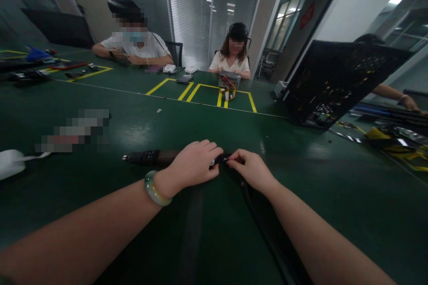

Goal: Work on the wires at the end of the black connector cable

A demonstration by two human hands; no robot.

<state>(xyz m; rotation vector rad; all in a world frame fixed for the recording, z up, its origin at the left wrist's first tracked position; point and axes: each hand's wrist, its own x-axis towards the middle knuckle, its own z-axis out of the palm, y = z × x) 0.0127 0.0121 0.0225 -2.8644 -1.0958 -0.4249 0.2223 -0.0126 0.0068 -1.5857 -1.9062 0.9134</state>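
Observation:
A dark electric screwdriver (143,157) lies on its side on the green table, its metal tip towards the left. My left hand (197,162), with a bangle at the wrist, is wrapped over the rear part of its body and hides much of it. At the tail end, my right hand (252,171) pinches a small plug (226,159) between thumb and fingertips, up against the screwdriver. Whether the plug is fully seated cannot be made out. A black cable (254,209) runs from below my right hand towards the table's near side.
A large black computer case (341,82) stands tilted at the right, near yellow items (384,138). Across the table (133,213) sit two people; a power supply with coloured wires (229,82) is before one. A white object (11,164) with a cord lies at left.

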